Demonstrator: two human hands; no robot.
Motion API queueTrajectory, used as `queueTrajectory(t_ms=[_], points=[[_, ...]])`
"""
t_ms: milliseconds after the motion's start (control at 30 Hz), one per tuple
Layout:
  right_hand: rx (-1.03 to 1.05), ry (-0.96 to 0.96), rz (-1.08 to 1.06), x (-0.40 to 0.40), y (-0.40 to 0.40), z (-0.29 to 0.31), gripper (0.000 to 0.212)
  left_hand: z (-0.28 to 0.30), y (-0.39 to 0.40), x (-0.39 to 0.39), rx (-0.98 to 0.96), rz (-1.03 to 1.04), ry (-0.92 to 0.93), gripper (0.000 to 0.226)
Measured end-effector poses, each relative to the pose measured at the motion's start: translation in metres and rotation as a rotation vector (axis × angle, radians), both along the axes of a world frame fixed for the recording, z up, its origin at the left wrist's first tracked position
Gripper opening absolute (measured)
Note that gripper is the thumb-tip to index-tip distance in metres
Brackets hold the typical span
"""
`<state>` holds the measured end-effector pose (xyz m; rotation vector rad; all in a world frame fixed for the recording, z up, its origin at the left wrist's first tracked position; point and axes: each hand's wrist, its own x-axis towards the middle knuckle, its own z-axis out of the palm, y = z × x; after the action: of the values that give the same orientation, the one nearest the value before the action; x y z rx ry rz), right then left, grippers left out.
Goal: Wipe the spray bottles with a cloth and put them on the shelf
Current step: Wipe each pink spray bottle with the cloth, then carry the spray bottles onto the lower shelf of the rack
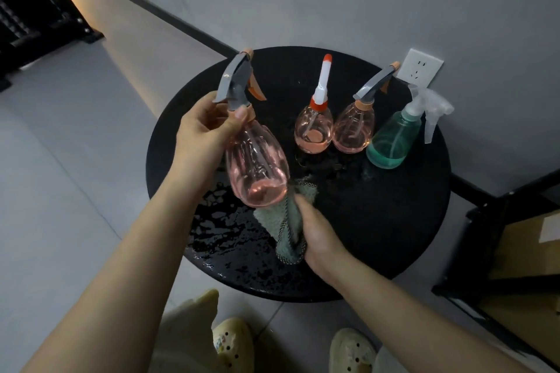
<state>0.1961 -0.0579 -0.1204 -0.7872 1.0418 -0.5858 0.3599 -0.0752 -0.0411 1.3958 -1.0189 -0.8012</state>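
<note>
I see the left hand (203, 127) gripping the neck of a pink translucent spray bottle (257, 169), tilted above the wet round black table (394, 221). The right hand (318, 233) clutches a green fuzzy cloth (288, 221), apparently touching the bottle's base. Three bottles (351, 127) stand behind.

Round black table (409, 236), seemingly wet, bears three spray bottles (353, 127).
</note>
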Motion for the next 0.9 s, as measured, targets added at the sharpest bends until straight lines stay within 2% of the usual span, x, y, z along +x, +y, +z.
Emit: queueTrajectory(t_ms=[100,167,300,367,433,467,533,567,600,667,767,833,900], points=[[-0.340,0.316,0.207,0.017,0.014,-0.015,0.034,-0.002,0.009,0.019,-0.005,0.035,-0.015,0.016],[-0.626,0.430,0.375,0.030,0.021,-0.030,0.029,-0.005,0.017,0.030,-0.004,0.046,-0.035,0.019],[-1.115,0.793,0.799,0.053,0.031,-0.066,0.052,-0.011,0.030,0.045,0.010,0.030,-0.053,0.017],[-1.215,0.973,0.914,0.063,0.035,-0.079,0.056,-0.013,0.034,0.049,0.028,0.042,-0.057,0.019],[-1.208,1.088,0.964,0.070,0.038,-0.088,0.061,-0.016,0.037,0.051,0.030,0.059,-0.050,0.017],[-1.186,1.109,1.023,0.072,0.038,-0.088,0.066,-0.016,0.038,0.049,0.028,0.059,-0.046,0.025],[-1.270,1.053,1.077,0.071,0.034,-0.086,0.081,-0.018,0.039,0.048,0.037,0.032,-0.056,0.043],[-1.241,0.989,1.066,0.068,0.031,-0.084,0.085,-0.017,0.039,0.046,0.045,0.017,-0.066,0.047],[-1.183,0.924,1.028,0.063,0.026,-0.076,0.085,-0.015,0.039,0.044,0.044,0.000,-0.065,0.039],[-1.030,0.778,0.879,0.053,0.017,-0.057,0.077,-0.014,0.036,0.042,0.047,-0.021,-0.064,0.014],[-0.774,0.612,0.549,0.031,0.003,-0.026,0.055,-0.013,0.032,0.034,0.055,-0.025,-0.091,0.019],[-0.671,0.570,0.368,0.016,-0.004,-0.013,0.055,-0.010,0.029,0.025,0.055,-0.026,-0.098,0.020],[-0.687,0.512,0.181,0.005,-0.006,-0.003,0.060,-0.007,0.026,0.015,0.064,-0.015,-0.129,0.021]])
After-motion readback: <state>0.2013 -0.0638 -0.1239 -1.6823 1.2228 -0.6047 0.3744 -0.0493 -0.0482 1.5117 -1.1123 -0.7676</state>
